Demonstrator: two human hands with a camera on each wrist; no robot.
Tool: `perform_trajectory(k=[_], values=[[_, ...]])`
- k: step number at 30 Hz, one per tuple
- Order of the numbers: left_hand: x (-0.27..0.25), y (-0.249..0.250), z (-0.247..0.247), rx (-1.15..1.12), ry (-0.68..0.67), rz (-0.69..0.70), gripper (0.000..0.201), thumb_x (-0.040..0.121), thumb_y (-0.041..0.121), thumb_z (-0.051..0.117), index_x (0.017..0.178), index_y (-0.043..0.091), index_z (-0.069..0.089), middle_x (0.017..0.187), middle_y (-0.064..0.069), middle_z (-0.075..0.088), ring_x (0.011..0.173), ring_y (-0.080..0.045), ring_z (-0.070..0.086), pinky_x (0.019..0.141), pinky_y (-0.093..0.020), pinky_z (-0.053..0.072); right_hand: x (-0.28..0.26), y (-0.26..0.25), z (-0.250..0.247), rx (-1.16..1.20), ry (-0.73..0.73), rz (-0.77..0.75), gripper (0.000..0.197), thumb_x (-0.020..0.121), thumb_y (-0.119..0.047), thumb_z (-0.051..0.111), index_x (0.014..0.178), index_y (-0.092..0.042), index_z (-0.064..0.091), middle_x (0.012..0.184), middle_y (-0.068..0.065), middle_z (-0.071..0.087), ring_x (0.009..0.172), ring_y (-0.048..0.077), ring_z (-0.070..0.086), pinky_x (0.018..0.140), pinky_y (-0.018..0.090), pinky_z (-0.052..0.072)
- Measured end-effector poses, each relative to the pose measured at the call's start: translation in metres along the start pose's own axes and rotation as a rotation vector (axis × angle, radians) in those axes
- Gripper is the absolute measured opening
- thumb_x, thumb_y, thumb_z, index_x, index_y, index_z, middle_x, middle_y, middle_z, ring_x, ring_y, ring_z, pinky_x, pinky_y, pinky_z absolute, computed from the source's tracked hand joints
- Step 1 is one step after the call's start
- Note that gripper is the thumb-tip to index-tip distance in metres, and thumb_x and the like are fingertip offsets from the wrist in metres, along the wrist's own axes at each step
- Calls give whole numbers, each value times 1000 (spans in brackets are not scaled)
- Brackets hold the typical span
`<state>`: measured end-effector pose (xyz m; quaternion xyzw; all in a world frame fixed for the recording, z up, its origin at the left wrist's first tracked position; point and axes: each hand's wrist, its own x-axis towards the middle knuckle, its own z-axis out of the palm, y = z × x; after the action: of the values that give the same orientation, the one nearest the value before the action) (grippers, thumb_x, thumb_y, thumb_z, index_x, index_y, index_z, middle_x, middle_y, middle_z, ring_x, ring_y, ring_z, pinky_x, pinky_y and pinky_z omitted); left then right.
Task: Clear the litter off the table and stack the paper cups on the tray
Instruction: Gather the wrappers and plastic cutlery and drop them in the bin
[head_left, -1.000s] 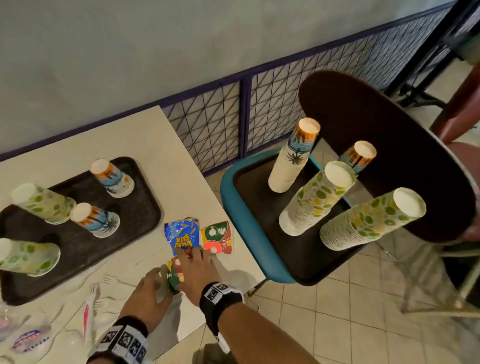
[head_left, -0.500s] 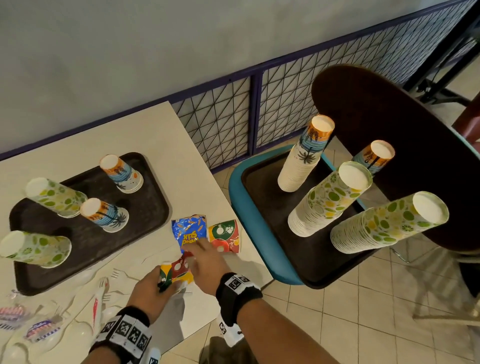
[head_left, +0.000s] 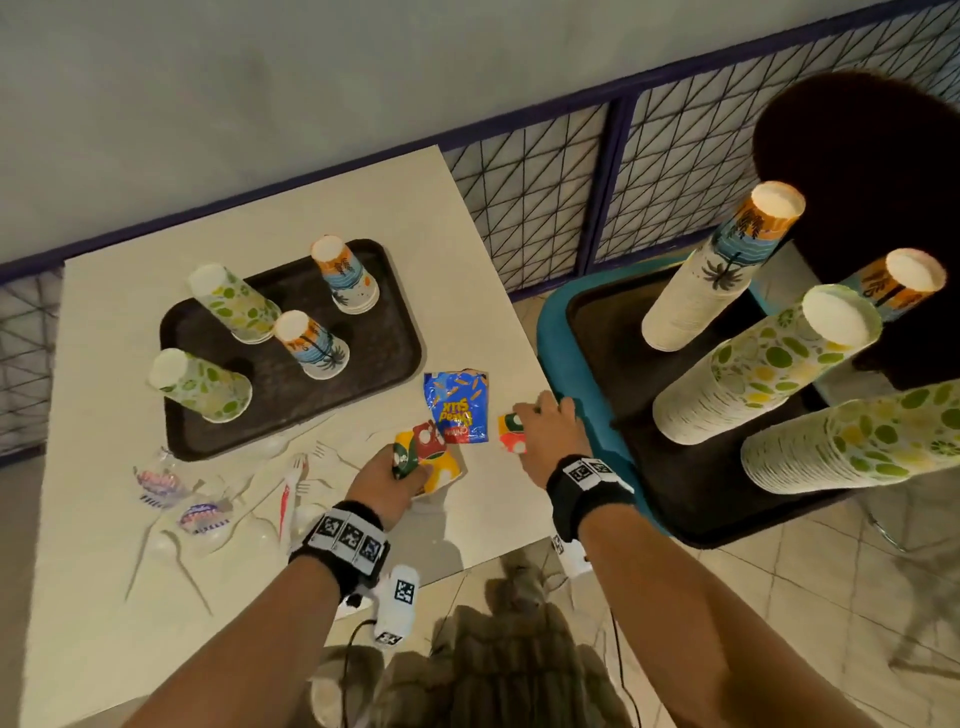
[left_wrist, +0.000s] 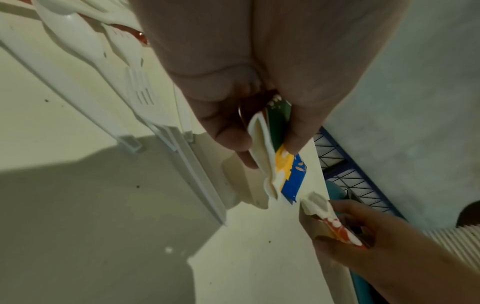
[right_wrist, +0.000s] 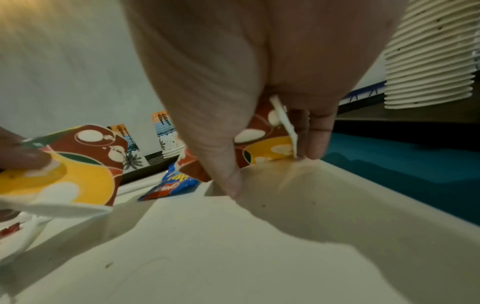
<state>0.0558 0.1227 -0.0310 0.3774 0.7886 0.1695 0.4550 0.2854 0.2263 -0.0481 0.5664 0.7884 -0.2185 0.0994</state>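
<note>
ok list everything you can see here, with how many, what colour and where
table: one, cream, by the wall
dark tray: one, brown-black, on the table
upturned paper cups: four spots, two green-patterned, two orange-blue palm print, on the dark tray
flattened cup: one, red, green and yellow, in the left hand
second flattened cup: one, orange-red, under the right hand
snack wrapper: one, blue, between the hands
plastic cutlery: several, white, near the table's front-left
clear wrappers: two, printed, front-left
tall cup stacks: four, on the tray on a teal chair
left hand: grips the flattened cup
right hand: holds the second flattened cup
</note>
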Motion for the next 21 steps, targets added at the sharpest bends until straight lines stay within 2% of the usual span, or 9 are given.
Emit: perform_trajectory(k=[3, 7, 10, 12, 14, 16, 18, 19, 21], values=[[10, -4, 4, -81, 10, -52, 45, 81, 41, 76, 117, 27, 54, 114, -3, 71, 101, -28, 68, 91, -52, 56, -2, -8, 2, 170, 51, 13, 48, 91, -17, 60, 138, -21, 53, 132, 12, 40, 117, 36, 46, 100, 45, 47], [29, -19, 11, -165, 10, -68, 88, 56, 56, 77, 135, 33, 44, 120, -2, 71, 104, -27, 70, 94, -53, 56, -7, -28, -9, 429, 68, -16, 38, 95, -21, 54, 132, -17, 57, 118, 10, 51, 99, 31, 60, 90, 37, 51], [17, -1, 11, -152, 9, -30, 83, 74, 36, 79, 145, 35, 36, 122, -4, 69, 107, -27, 69, 96, -51, 55, -12, -44, -16, 644, -1, -99, 34, 92, -17, 60, 125, -14, 52, 102, 3, 63, 87, 24, 62, 79, 35, 52], [8, 9, 11, -148, -1, 35, 82, 83, 22, 75, 151, 37, 30, 126, -3, 65, 112, -25, 66, 101, -46, 52, -14, -51, -16, 766, -44, -141, 35, 92, -18, 62, 126, -18, 54, 103, 2, 69, 88, 23, 67, 84, 40, 57], [1, 16, 9, -158, -28, 106, 83, 79, 22, 71, 150, 39, 30, 129, -1, 64, 116, -23, 64, 104, -43, 49, -13, -57, -15, 820, -79, -145, 32, 93, -22, 60, 124, -18, 60, 108, 4, 71, 94, 26, 68, 86, 43, 58], [-6, 21, 9, -187, -63, 149, 78, 75, 21, 67, 145, 39, 38, 127, 3, 65, 116, -19, 65, 103, -41, 50, -11, -62, -13, 918, -122, -109, 35, 88, -31, 55, 118, -17, 65, 109, 7, 73, 96, 29, 69, 88, 48, 58], [-11, 26, 8, -218, -84, 141, 70, 75, 15, 63, 136, 44, 45, 119, 2, 70, 109, -21, 68, 96, -44, 55, -9, -65, -9, 1023, -165, -46, 41, 83, -36, 51, 117, -20, 64, 108, 8, 74, 98, 29, 71, 91, 50, 57], [-13, 29, 8, -253, -92, 110, 66, 75, 13, 62, 130, 48, 48, 113, 0, 71, 104, -24, 69, 90, -48, 57, -9, -66, -6, 1043, -178, -41, 39, 84, -35, 52, 119, -19, 62, 110, 8, 73, 100, 29, 70, 93, 50, 56], [-16, 32, 7, -317, -93, 54, 57, 71, 23, 64, 118, 54, 52, 104, -2, 72, 94, -29, 68, 81, -54, 58, -9, -67, -2, 1029, -170, -66, 34, 91, -26, 57, 124, -17, 56, 115, 10, 70, 106, 30, 68, 95, 48, 56]])
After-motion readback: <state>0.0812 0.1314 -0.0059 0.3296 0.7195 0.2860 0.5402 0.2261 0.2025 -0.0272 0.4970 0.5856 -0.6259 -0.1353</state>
